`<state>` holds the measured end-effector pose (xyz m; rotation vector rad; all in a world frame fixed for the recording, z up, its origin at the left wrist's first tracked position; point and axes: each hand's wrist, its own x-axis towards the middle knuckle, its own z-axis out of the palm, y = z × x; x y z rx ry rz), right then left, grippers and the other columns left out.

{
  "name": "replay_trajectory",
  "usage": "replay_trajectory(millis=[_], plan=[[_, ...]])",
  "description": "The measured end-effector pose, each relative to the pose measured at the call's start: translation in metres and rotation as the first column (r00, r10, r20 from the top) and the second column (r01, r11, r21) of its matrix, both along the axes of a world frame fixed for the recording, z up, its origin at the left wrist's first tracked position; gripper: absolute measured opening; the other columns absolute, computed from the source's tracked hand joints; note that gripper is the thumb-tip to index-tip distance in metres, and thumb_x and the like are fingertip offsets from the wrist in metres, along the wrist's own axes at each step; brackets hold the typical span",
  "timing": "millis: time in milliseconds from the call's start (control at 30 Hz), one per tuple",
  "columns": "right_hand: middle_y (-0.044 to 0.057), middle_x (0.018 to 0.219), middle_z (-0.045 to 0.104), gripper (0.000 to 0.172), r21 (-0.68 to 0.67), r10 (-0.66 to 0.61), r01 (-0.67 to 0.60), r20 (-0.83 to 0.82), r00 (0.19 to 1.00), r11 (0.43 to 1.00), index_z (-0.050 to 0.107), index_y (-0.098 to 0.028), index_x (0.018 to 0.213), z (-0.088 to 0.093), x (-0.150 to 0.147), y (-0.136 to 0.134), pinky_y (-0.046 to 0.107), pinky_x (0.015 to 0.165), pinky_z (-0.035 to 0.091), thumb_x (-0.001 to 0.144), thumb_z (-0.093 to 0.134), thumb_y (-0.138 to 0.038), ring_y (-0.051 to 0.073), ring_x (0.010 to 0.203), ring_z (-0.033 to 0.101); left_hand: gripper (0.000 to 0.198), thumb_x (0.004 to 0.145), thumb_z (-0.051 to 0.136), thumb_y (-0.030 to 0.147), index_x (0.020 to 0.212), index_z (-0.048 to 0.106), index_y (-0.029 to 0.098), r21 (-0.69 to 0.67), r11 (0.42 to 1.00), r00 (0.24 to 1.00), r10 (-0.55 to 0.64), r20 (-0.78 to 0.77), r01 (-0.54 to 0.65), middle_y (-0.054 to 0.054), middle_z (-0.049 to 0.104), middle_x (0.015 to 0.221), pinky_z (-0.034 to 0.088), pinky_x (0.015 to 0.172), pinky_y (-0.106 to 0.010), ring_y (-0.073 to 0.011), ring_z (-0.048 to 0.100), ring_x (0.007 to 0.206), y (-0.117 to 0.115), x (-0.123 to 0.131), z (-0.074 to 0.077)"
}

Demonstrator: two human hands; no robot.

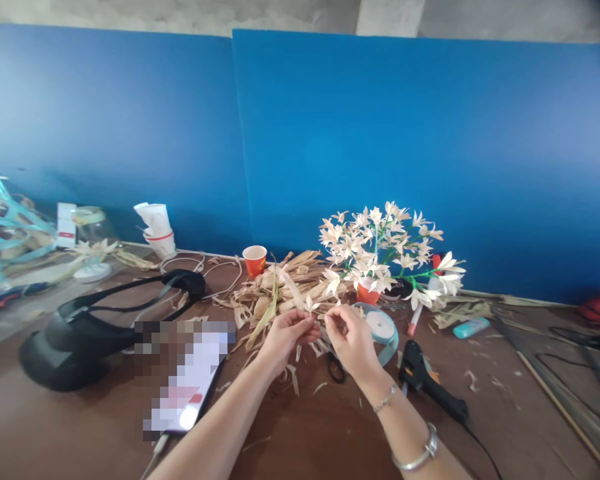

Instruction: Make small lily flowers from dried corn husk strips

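Note:
My left hand (289,339) is closed in a pinch on a small cream husk flower (309,305), whose petals stick up above the fingertips. Just to its right, the thumb and forefinger of my right hand (351,339) are pinched together; anything between them is too small to make out. Behind both hands lies a pile of dry corn husks (300,270). A bunch of cream husk flowers (375,240) on green stems stands in a red paper cup (368,291). A roll of light blue ribbon (381,327) lies beside my right hand.
A black glue gun (430,383) with a cord lies at the right, near a light blue pack (471,327). To the left are a phone (200,380) on a cable, a black headset (75,340) and an orange paper cup (255,263). A blue partition (330,147) stands behind.

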<state>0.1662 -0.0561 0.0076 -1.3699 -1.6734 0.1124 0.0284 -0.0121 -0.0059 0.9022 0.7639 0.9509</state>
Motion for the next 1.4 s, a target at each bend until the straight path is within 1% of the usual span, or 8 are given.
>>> replay_trajectory(millis=[100,200,500,767,967,1267,1400], plan=[[0.004,0.075,0.057,0.012,0.076,0.002,-0.012,0.139,0.990,0.997,0.053,-0.019,0.075,0.003,0.000,-0.002,0.029,0.070,0.039,0.081,0.043,-0.016,0.017,0.074,0.051,0.026,0.059,0.072,0.032,0.069,0.058,0.012,0.027,0.999,0.998,0.022,-0.054,-0.021,-0.003,0.066,0.058,0.049,0.052,-0.018,-0.0103,0.061,0.051,-0.001,0.000,0.001],[0.004,0.074,0.056,0.013,0.116,-0.006,-0.023,0.237,0.972,0.993,0.053,-0.018,0.072,0.004,-0.001,-0.003,0.030,0.071,0.039,0.080,0.043,-0.014,0.018,0.076,0.049,0.029,0.057,0.073,0.032,0.071,0.058,0.012,0.050,0.998,0.996,0.036,-0.085,-0.032,-0.003,0.066,0.057,0.048,0.049,-0.018,-0.0112,0.061,0.050,-0.001,0.001,-0.001],[0.005,0.075,0.055,0.014,0.124,-0.082,0.037,0.375,0.923,0.992,0.054,-0.018,0.073,0.001,0.000,-0.002,0.030,0.071,0.037,0.082,0.043,-0.015,0.018,0.077,0.048,0.031,0.058,0.071,0.034,0.075,0.057,0.012,0.102,0.995,0.988,0.018,-0.151,-0.003,-0.002,0.065,0.055,0.047,0.047,-0.019,-0.0121,0.061,0.048,0.000,0.002,-0.007],[0.004,0.071,0.054,0.013,0.193,-0.130,0.057,0.391,0.911,0.979,0.053,-0.018,0.069,-0.003,-0.001,0.000,0.030,0.070,0.036,0.080,0.047,-0.014,0.017,0.074,0.047,0.032,0.059,0.070,0.037,0.075,0.057,0.012,0.121,0.992,0.981,0.009,-0.191,0.015,-0.001,0.064,0.054,0.047,0.044,-0.019,-0.0131,0.061,0.047,0.000,0.004,-0.010],[0.003,0.070,0.054,0.012,0.216,-0.143,0.062,0.386,0.911,0.975,0.053,-0.019,0.069,-0.004,-0.001,0.000,0.030,0.069,0.036,0.078,0.048,-0.013,0.017,0.073,0.047,0.032,0.059,0.069,0.040,0.074,0.058,0.013,0.141,0.990,0.976,0.011,-0.217,0.020,-0.001,0.064,0.055,0.048,0.043,-0.020,-0.0134,0.061,0.047,-0.001,0.005,-0.010],[0.003,0.071,0.054,0.012,0.196,-0.133,0.057,0.398,0.908,0.979,0.053,-0.018,0.069,-0.003,-0.003,-0.002,0.031,0.071,0.035,0.080,0.047,-0.016,0.017,0.074,0.046,0.028,0.063,0.065,0.038,0.073,0.058,0.013,0.190,0.982,0.977,0.044,-0.209,-0.003,0.001,0.061,0.048,0.048,0.041,-0.022,-0.0126,0.057,0.041,-0.001,0.005,-0.013],[0.004,0.072,0.054,0.012,0.183,-0.107,0.037,0.385,0.917,0.982,0.053,-0.018,0.070,-0.002,-0.004,-0.003,0.032,0.072,0.035,0.080,0.046,-0.016,0.018,0.075,0.046,0.023,0.064,0.064,0.034,0.072,0.059,0.013,0.236,0.971,0.972,0.080,-0.223,-0.025,0.002,0.059,0.047,0.047,0.041,-0.022,-0.0123,0.057,0.041,-0.003,0.006,-0.011]])
